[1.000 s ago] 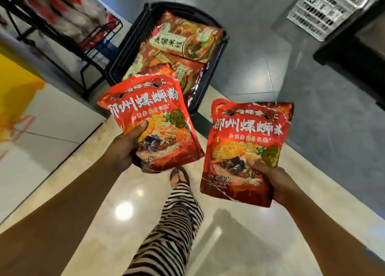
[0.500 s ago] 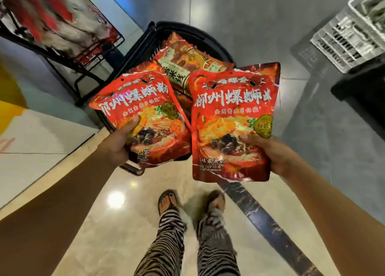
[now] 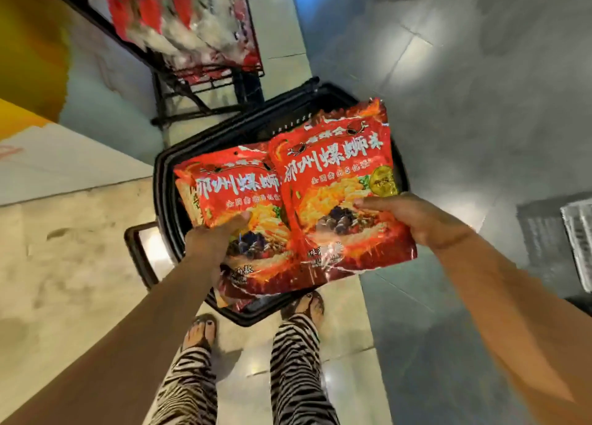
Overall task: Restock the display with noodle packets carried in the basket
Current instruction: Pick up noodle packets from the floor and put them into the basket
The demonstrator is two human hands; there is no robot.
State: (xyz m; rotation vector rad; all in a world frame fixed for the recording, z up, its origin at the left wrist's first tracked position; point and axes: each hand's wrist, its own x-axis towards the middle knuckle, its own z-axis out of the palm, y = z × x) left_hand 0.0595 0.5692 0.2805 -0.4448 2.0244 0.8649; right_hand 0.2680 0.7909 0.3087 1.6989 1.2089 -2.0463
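While left hand (image 3: 211, 242), right hand (image 3: 416, 219) grip packets (image 3: 243, 184) (image 3: 336, 168) — basket (image 3: 161, 194) beneath.

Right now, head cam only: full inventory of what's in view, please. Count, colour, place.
Left-hand noodle packet: 1, red, held over the basket, its right edge tucked behind the other packet.
Right-hand noodle packet: 1, red, held over the basket, overlapping the first.
Basket: 1, black, on the floor ahead of the feet; contents mostly hidden by the held packets.
Display rack: 1, black wire, upper left, stocked with red and white packs (blurred, count cannot tell).
Crate: 1, pale, right edge, blurred.
Floor: beige tiles left, grey tiles right.
Legs: 2, black-and-white striped trousers, sandalled feet, bottom centre.
Left hand: 1, grips the left-hand noodle packet.
Right hand: 1, grips the right-hand noodle packet.
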